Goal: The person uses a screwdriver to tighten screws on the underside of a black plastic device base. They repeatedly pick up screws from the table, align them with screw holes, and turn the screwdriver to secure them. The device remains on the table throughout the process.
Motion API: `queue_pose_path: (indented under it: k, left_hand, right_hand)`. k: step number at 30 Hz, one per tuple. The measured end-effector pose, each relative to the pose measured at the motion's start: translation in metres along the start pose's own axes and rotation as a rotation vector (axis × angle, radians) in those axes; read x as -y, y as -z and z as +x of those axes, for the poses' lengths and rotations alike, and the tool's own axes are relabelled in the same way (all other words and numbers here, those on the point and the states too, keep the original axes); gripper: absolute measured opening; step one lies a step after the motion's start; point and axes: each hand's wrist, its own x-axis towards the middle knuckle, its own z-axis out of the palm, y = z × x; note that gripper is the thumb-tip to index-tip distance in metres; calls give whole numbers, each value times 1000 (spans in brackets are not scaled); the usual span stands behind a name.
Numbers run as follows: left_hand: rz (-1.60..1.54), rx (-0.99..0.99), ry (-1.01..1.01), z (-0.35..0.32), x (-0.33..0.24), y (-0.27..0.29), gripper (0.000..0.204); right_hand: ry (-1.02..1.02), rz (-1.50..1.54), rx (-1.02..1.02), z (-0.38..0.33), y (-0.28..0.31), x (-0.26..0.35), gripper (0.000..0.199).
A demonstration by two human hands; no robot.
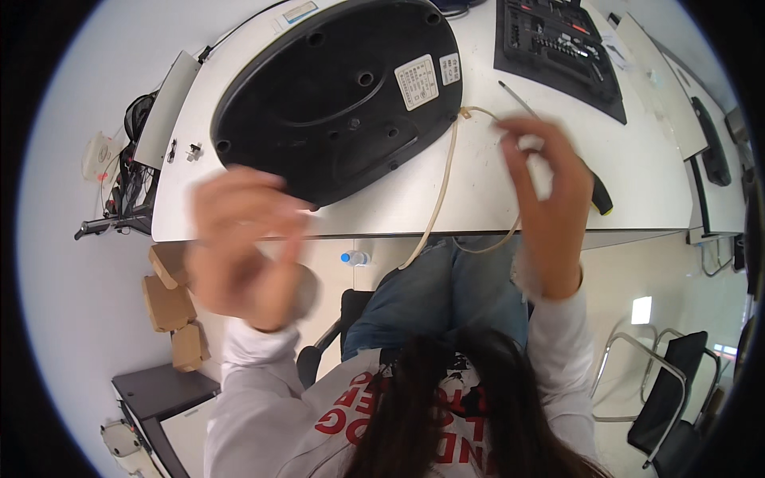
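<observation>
A large black oval appliance (pixel 319 103) lies bottom side up on the white table, showing its feet, screw holes and two pale labels. My left hand (pixel 243 247) is over the table's front edge by the appliance's near left side; motion smears its fingers. To the right of the appliance my right hand (pixel 550 183) is raised, thumb and forefinger curled together in a pinch. Whatever may be between those fingertips is too small or blurred to make out. Behind that hand lies a screwdriver (pixel 602 191) with a black and yellow handle, its middle hidden by the hand.
A cream cord (pixel 441 191) runs from the appliance over the table's front edge to my lap. A black tool case (pixel 558 52) with bits sits at the far right. Small metal parts (pixel 194 151) lie at left. Below are a bottle (pixel 355 258), cardboard boxes (pixel 169 303) and a chair (pixel 669 390).
</observation>
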Motion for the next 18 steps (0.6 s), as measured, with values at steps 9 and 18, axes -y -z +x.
queue_pose_path:
  k: [9,18]
  left_hand:
    - [18,60,259,-63,-46,-61,30]
    - [-5,119,344,-77,-33,-61,27]
  right_hand:
    - [-491,639,353,-63,-13,24,19]
    - [-655,804,398,-65,-32,2,16]
